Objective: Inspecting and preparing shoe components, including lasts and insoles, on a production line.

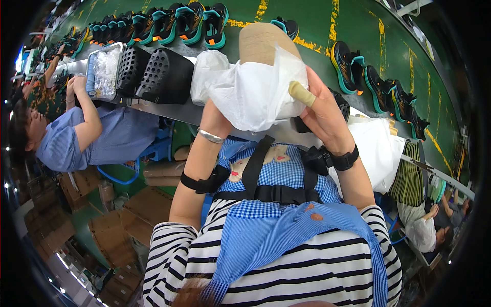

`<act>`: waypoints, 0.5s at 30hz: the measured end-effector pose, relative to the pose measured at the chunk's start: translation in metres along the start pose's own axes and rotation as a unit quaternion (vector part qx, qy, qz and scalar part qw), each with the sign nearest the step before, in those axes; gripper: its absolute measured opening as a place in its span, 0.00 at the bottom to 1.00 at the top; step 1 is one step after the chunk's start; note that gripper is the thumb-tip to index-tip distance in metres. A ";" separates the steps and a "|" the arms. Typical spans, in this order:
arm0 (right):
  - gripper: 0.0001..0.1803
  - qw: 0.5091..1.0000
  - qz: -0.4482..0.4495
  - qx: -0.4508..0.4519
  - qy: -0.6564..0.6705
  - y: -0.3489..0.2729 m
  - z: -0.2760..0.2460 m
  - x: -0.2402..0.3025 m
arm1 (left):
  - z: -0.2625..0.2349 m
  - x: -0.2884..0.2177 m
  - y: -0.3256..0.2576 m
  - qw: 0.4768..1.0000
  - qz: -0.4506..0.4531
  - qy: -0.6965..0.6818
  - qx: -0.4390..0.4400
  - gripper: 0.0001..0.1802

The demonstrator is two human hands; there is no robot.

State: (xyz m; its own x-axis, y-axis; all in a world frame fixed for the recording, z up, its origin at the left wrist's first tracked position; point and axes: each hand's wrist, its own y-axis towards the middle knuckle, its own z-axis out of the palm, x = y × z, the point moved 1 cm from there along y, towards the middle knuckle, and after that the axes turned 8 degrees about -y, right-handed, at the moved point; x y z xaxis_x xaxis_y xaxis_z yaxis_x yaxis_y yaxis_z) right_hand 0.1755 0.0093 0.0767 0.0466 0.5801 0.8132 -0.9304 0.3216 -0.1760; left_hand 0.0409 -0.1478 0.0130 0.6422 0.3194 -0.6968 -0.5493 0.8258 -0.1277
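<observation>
In front of my chest, a sheet of white tissue paper (250,92) wraps the lower part of a tan, rounded form (266,43) like a moulded shoe insert. Its tan end sticks out at the top, away from me. My left hand (217,120) is closed on the paper from the left, with the fingers mostly hidden behind it. From the right, my right hand (325,110) grips the wrapped bundle, a beige finger cot (302,93) covering the thumb. Another crumpled white bundle (208,71) sits just left of the paper.
Black-and-teal running shoes (215,25) line the green bench (312,30), with more shoes (348,66) at right. Black perforated clogs (163,74) and a tray of clear packets (105,71) stand left. White sheets (376,148) and striped pieces (409,176) lie right. A co-worker (76,123) sits left.
</observation>
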 end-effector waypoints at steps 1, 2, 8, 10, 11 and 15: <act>0.31 1.000 -0.001 0.009 0.002 -0.004 -0.004 0.001 | -0.014 -0.001 -0.007 0.998 0.025 -0.007 -0.054 0.28; 0.32 0.999 0.016 -0.003 -0.043 -0.008 -0.009 0.003 | -0.026 -0.001 -0.014 0.993 0.050 -0.015 -0.107 0.29; 0.33 0.997 0.000 0.037 -0.061 -0.023 -0.004 -0.004 | 0.044 -0.006 -0.036 0.996 0.057 0.002 -0.074 0.37; 0.33 0.996 -0.010 0.076 -0.043 -0.028 -0.001 -0.002 | 0.063 0.003 -0.050 0.994 -0.081 -0.068 0.003 0.41; 0.33 0.996 -0.010 0.077 -0.043 -0.029 -0.002 -0.001 | 0.073 0.003 -0.054 0.990 -0.087 -0.105 -0.019 0.42; 0.33 0.979 -0.005 0.085 -0.185 -0.039 -0.007 0.003 | 0.076 -0.004 -0.062 0.997 -0.057 -0.040 -0.020 0.43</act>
State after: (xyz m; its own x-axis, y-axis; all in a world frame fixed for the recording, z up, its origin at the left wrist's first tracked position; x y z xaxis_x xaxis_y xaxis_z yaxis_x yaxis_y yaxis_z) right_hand 0.2140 0.0037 0.0819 -0.0503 0.2569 0.9651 -0.9790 0.1784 -0.0985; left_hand 0.1132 -0.1648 0.0772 0.7412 0.2622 -0.6179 -0.4906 0.8399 -0.2321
